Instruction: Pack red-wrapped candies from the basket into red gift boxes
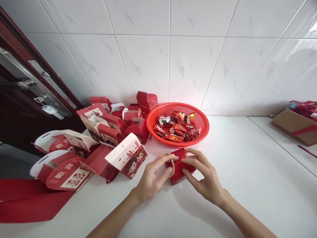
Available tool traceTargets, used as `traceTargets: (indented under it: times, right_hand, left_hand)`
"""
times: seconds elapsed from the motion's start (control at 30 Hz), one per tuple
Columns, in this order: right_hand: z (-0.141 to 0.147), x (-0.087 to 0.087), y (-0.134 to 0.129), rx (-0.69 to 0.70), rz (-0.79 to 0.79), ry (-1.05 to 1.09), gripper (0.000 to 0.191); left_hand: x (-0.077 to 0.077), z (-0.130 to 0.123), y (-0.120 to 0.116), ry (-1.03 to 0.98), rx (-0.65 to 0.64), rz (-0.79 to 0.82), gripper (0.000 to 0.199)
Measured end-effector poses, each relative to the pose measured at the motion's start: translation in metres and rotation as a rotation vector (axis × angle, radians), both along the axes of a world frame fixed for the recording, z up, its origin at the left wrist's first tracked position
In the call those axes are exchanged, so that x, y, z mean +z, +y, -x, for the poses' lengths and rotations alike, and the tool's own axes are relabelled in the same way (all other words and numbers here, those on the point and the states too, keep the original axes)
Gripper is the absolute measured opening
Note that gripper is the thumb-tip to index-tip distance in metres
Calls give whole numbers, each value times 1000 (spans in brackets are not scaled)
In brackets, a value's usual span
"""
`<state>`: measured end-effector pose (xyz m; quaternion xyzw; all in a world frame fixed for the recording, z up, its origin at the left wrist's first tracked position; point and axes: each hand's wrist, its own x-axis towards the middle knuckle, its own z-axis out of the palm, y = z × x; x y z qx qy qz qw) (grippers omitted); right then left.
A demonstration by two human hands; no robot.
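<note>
1. At front centre, on the white table (237,152): 1 small red box (178,176), upright, between 2 hands, both touching it.
2. Left hand (151,174): thumb and forefinger at a tan cord (173,168) on the box top; whether pinched tight, cannot tell.
3. Right hand (206,175): fingers spread apart, tips resting on the box's top and near side.
4. Condition of box: body folded into shape; top seemingly drawn in, its closing judged unfinished. Interior hidden; fingers cover part of the top.
5. Just behind: 1 red plastic basket (150,129), holding a heap of wrapped sweets (178,128). It limits room behind the box.
6. Near left hand: 1 tilted carton (132,162), 2 figures printed; the closest obstacle.
7. Farther left: crowded cartons (115,121), several gaping open, apparently still to be closed.
8. Far left: door (15,109), keys (52,111) in lock.
9. Far right, well apart: brown box (287,127), red ribbon.
</note>
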<state>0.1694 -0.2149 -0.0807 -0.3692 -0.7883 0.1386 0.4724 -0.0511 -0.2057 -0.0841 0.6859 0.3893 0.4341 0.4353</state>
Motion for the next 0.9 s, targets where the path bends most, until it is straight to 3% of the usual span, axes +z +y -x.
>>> traceTargets:
  times: [0.2,0.4,0.5,0.63,0.77,0.9]
  right_hand:
    - [11,10,-6,47,93,68,31]
    - [19,15,-6,66,247,193,17]
    - [15,24,-1,162,495,415,6]
    - [2,41,11,252,785,734,19]
    - [-14,63,20,154,777,809,25]
    - [-42,89,24,-36,596,765,25]
  left_hand:
    - [-7,-20,-7,95,22,-216,46]
    - [-13,-27,-9,127,93,-360,61]
    - [-15,-26,-9,110,87,-341,56]
    - [-17,-20,-9,65,52,-329,49]
    - [-17,-13,-9,2,78,-352,40]
    - [-15,-7,-4,2,136,-317,23]
